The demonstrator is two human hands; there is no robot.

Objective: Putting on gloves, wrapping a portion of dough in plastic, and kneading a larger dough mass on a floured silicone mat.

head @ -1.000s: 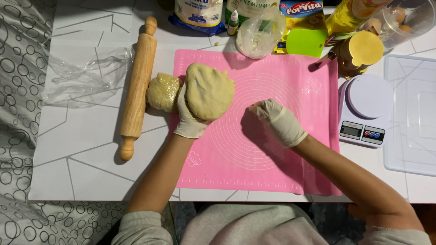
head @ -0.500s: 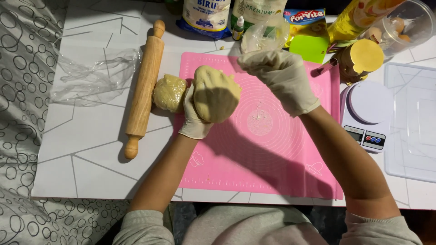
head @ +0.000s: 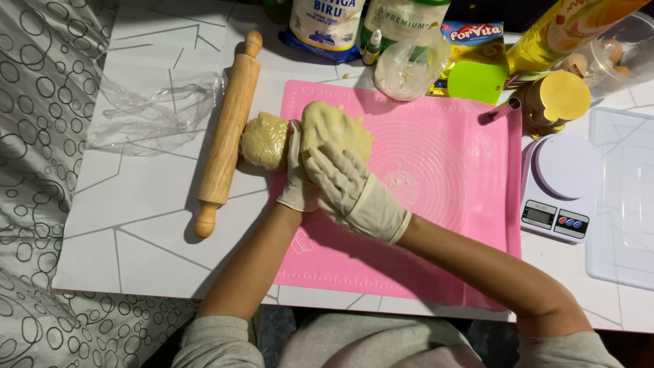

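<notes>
I see both gloved hands on the big dough lump [head: 334, 129], lifted just over the pink mat [head: 443, 204]. My left hand [head: 298, 180] has its grip around the side. My right hand [head: 347, 184] lies flat over the front, pressing. A smaller dough ball [head: 264, 141] sits beside it, touching the rolling pin [head: 228, 133] on the desk [head: 143, 225].

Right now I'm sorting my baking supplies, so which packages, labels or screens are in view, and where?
Flour bag: top edge, white with blue.
Bottle: right of it, green and white label.
Small dropper bottle: between those two.
Snack packet: top, blue with a red patch.
Yellow pack: top right, slanted.
Kitchen scale: right of the pink mat, white, small grey screen.
</notes>
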